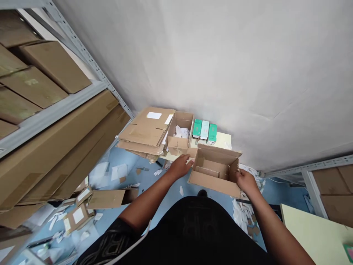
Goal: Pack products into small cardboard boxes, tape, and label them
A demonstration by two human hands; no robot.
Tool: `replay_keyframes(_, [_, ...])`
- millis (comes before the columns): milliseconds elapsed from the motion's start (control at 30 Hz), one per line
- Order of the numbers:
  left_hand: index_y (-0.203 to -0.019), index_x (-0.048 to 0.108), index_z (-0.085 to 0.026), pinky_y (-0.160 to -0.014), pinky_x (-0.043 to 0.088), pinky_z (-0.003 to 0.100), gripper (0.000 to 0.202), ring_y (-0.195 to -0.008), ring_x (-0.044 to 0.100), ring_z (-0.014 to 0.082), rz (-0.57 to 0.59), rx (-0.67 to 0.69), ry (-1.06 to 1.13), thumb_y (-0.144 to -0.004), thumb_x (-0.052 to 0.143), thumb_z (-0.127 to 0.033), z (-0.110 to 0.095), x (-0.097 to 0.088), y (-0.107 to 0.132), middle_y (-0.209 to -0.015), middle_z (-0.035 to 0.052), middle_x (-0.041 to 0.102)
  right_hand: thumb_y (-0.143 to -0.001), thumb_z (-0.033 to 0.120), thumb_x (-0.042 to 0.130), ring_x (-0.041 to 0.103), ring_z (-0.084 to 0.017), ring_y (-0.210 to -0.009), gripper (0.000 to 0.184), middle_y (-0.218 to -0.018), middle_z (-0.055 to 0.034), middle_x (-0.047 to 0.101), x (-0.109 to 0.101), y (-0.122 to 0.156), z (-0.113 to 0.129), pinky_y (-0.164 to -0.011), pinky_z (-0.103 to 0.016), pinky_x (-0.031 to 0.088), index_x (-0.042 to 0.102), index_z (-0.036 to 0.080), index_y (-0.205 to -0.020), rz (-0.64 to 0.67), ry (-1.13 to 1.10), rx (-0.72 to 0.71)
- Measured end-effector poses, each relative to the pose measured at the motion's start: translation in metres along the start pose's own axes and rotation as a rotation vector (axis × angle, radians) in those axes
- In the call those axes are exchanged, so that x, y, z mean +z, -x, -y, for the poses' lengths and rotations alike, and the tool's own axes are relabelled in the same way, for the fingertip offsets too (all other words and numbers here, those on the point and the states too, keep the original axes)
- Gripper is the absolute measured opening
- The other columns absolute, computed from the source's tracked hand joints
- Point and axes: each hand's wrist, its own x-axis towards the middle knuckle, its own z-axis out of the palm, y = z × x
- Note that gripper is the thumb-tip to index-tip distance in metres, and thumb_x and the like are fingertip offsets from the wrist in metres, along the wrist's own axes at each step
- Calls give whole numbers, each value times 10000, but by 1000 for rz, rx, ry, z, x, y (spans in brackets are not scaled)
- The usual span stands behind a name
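Note:
An open cardboard box (pixel 213 182) sits in front of me, flaps up and nothing showing inside. My right hand (pixel 246 181) grips its right side wall, fingers curled over the edge. My left hand (pixel 180 166) rests at the box's left flap, fingers bent on the cardboard. Behind it a smaller open box (pixel 180 141) holds crumpled white paper. Three slim green and pale cartons (pixel 204 130) lie side by side on a pale table (pixel 224 140) against the wall.
A stack of flattened cardboard (pixel 146 130) lies left of the small box. Metal shelving (pixel 49 110) with large cartons fills the left. Paper and cardboard scraps (pixel 104 198) litter the blue floor. Another pale table (pixel 317 232) and a shelf stand at right.

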Motion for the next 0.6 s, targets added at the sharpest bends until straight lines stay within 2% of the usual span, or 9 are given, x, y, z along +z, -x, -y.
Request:
replay_keyframes(100, [-1017,742,-228,-912,492,334,285,-1001,663,245,-112,-32,-162,-964,547,-429,-8,-37,-32,-1025,80,740,-924,377,424,679,-285,-869,350,-905,-136,762,-5,-33,2,-672,-303,378,732,214,-894,41,21,-31])
replay_keyframes(167, [-920,733,-225,-853,487,319,295,-930,658,234,-202,-38,-211,-972,525,-428,-14,-61,-55,-918,63,733,-929,375,423,682,-290,-874,356,-920,-143,766,-8,-49,3,-679,-307,380,740,213,-914,74,35,-53])
replay_keyframes(233, [-940,727,-221,-808,481,305,300,-905,661,225,-229,-20,-232,-983,495,-407,-17,-80,-82,-907,54,738,-929,375,424,684,-292,-879,359,-923,-145,769,-14,-61,4,-686,-310,384,744,214,-908,101,47,-70])
replay_keyframes(267, [-982,725,-220,-794,481,299,296,-911,668,221,-206,-19,-247,-987,480,-385,-17,-88,-97,-938,53,748,-928,376,425,685,-289,-877,359,-917,-141,770,-17,-66,3,-690,-309,388,745,216,-904,112,48,-78])
replay_keyframes(333, [-1079,715,-217,-805,489,293,295,-971,682,221,-95,-55,-330,-988,461,-335,-12,-98,-130,-1050,60,761,-917,378,433,686,-280,-871,355,-902,-122,773,-23,-73,1,-697,-304,398,749,218,-914,132,26,-102])
replay_keyframes(433, [-1201,696,-213,-894,502,306,315,-1120,669,255,140,-116,-507,-938,546,-300,4,-101,-182,-1237,88,730,-904,402,438,687,-278,-897,374,-916,-91,779,-29,-75,1,-729,-303,428,756,211,-953,146,-74,-129])
replay_keyframes(500, [-1242,690,-203,-936,508,327,403,-1161,664,291,257,-116,-561,-849,678,-290,18,-94,-214,-1302,122,703,-903,428,434,688,-284,-912,398,-947,-82,783,-26,-70,8,-750,-311,445,755,204,-977,139,-138,-120])
replay_keyframes(600, [-1319,655,-206,-973,519,378,678,-1183,659,342,405,-71,-612,-676,856,-285,34,-77,-249,-1365,169,659,-901,436,425,689,-285,-886,398,-940,-85,782,-12,-55,29,-737,-318,446,741,198,-938,141,-163,-78])
